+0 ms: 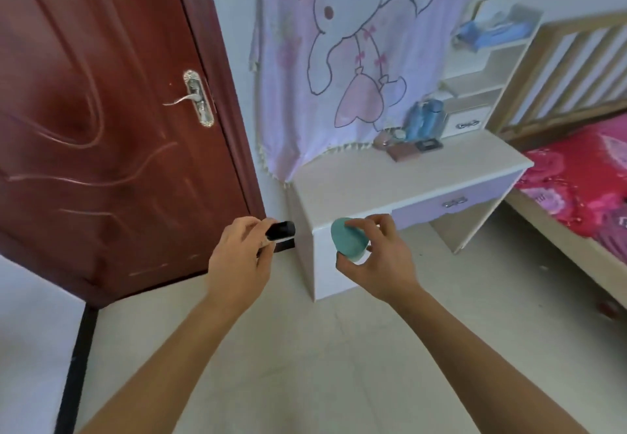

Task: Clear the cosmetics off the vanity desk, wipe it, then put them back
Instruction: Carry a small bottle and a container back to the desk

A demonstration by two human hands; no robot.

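My left hand (244, 257), just left of the frame's centre, is closed around a small black rectangular case with a pale base (281, 230). My fingers and thumb pinch its near end, and the black end sticks out toward the desk. My right hand (376, 257), just right of centre, cups a round teal plastic jar (349, 239), thumb underneath and fingertips curled over its upper edge, with its flat teal face turned toward me. Both things hang in the air before the near-left corner of the white vanity desk with a lilac drawer front (390, 179) and touch nothing but my fingers.

At the back of the desktop, right of centre, the other cosmetics sit close together: two tall blue bottles (424, 118), a flat brown compact (403, 153) and a dark square palette (429, 144). I can't tell from this whether I'm carrying my two things off or bringing them back.

Both of them look light, hard and smooth. I judge the jar slippery, so I'd span its full width, thumb opposite fingers, and grip the body, not only a lid that might turn loose. The case, pinched at one end, could pivot, so a hold on its long sides near the middle would be steadier. The bottles look tippy and possibly breakable. I'd take each one low around its body.
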